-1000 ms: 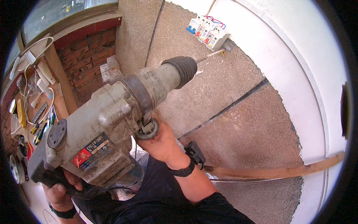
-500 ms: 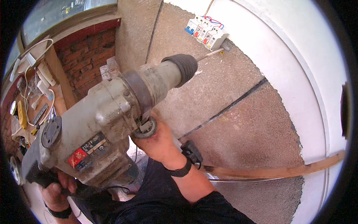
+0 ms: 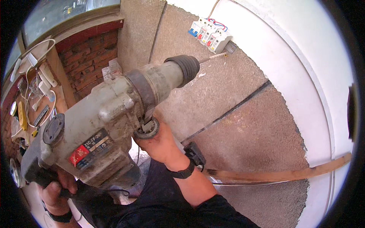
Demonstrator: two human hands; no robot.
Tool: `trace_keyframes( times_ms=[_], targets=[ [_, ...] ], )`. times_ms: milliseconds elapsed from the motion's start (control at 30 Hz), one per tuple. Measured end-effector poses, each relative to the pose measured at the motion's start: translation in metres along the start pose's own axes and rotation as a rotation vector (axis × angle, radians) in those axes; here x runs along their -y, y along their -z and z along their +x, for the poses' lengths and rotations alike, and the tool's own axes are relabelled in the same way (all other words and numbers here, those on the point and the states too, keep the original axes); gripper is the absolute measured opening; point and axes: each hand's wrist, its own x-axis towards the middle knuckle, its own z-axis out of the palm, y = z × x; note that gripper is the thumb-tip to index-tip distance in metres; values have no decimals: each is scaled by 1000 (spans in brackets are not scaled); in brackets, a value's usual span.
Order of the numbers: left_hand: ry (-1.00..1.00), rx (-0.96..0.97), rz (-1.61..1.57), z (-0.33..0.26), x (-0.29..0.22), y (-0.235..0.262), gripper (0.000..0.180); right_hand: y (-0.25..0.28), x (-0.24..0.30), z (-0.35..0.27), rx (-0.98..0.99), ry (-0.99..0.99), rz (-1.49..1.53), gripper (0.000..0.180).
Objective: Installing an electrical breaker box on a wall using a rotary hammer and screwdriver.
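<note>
A large, dusty grey rotary hammer drill (image 3: 110,110) fills the left and middle of the view, tilted up to the right. My left hand (image 3: 57,192) is closed round its rear handle at the lower left, partly hidden behind the body. Under the front collar, my right hand (image 3: 161,146) grips the side handle, fingers mostly hidden by the tool. A thin drill bit (image 3: 211,57) reaches toward the rough wall (image 3: 213,97), its tip at a small yellow spot just below a row of circuit breakers (image 3: 210,35). Whether the tip touches the wall I cannot tell.
At the left, a wooden shelf (image 3: 62,97) holds white cables, a yellow tool (image 3: 22,116) and other small items. Red brickwork (image 3: 91,62) lies beneath a window frame. A wooden strip (image 3: 266,176) runs across the lower right, near a black object (image 3: 194,153).
The drill has shifted very slightly left and its bit tip has dropped a little, now overlapping the yellow spot. Both hands keep their grip.
</note>
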Motion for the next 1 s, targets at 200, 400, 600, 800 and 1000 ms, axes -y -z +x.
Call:
trace_keyframes(
  times_ms=[200, 400, 600, 800, 1000],
  targets=[
    [-4, -50, -6, -7, 7, -14, 58, 8, -10, -1, 76, 67, -138, 29],
    [20, -36, 26, -7, 6, -13, 56, 6, -8, -4, 22, 41, -95, 28],
    [14, -81, 30, -6, 5, -27, 54, 5, -16, -2, 40, -1, -82, 28],
    [44, -29, -20, -9, 15, -12, 62, 6, -10, -3, 12, 55, -115, 25],
    [14, -56, -36, -13, 22, -11, 64, 9, -7, -6, -6, 41, -202, 27]
  ],
)
